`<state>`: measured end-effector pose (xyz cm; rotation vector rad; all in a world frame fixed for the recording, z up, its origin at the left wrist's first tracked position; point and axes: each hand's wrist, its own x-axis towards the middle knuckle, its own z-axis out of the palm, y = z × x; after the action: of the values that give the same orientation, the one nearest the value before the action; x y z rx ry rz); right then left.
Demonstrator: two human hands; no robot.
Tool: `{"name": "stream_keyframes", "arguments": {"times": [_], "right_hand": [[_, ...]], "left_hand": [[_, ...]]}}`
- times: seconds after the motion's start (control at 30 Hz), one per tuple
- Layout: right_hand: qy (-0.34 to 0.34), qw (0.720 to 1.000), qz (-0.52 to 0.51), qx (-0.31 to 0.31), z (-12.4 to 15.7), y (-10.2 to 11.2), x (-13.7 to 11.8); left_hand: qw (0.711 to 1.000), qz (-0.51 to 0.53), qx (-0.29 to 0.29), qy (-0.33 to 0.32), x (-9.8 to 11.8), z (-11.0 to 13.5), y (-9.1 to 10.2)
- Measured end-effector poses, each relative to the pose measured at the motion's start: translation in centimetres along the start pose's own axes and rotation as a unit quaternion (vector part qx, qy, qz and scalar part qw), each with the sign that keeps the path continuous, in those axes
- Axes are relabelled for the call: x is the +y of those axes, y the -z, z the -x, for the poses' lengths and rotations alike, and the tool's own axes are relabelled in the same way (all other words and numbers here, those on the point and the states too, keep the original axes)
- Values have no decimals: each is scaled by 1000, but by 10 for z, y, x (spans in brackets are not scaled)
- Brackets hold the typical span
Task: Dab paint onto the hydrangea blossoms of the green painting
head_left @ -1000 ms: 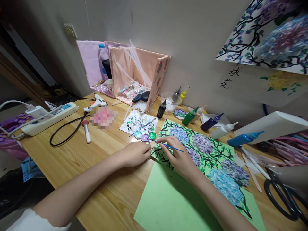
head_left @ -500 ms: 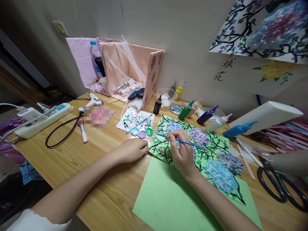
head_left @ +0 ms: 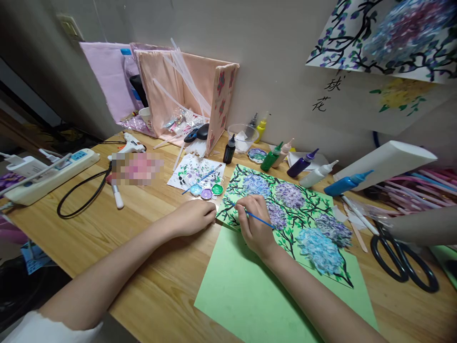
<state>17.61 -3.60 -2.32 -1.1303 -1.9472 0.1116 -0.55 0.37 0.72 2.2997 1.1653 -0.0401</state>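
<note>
My right hand (head_left: 257, 226) is closed on a thin blue paintbrush (head_left: 259, 219), its tip down at the left part of the painting (head_left: 303, 209). That painting is green paper with black branches, green leaves and textured blue and purple flower heads. It lies on a larger plain green sheet (head_left: 246, 281). My left hand (head_left: 194, 217) rests on the table with fingers curled together, by the painting's left edge. Just beyond it stands a small palette (head_left: 206, 193) with blue, purple and green paint. A second paintbrush (head_left: 203, 178) lies across a paint-spotted white paper (head_left: 178, 177).
Several paint bottles, including a black bottle (head_left: 229, 150) and a blue bottle (head_left: 348, 183), line the back. Black-handled scissors (head_left: 402, 259) lie at right. At left are a glue gun (head_left: 130, 144) and a power strip (head_left: 53, 176). A pink fabric box (head_left: 221, 105) stands by the wall.
The brush has moved left and toward me across the painting, from the upper flowers to the leaves near the left edge. The view has shifted slightly; my left hand stays in place.
</note>
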Motion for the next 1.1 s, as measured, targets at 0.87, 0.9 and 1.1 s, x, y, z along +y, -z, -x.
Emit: {"name": "stream_keyframes", "arguments": {"times": [0.87,0.9,1.1], "right_hand": [[-34,999,-21,-6,0,-1,-1],[-36,999,-21,-4,0,-1,-1],[-47,999,-18,-12,0,-1,1]], "left_hand": [[1000,-2,4,-3,2,0,1],[1000,-2,4,-2,2,0,1],[1000,8,-1,5,3,1,2]]}}
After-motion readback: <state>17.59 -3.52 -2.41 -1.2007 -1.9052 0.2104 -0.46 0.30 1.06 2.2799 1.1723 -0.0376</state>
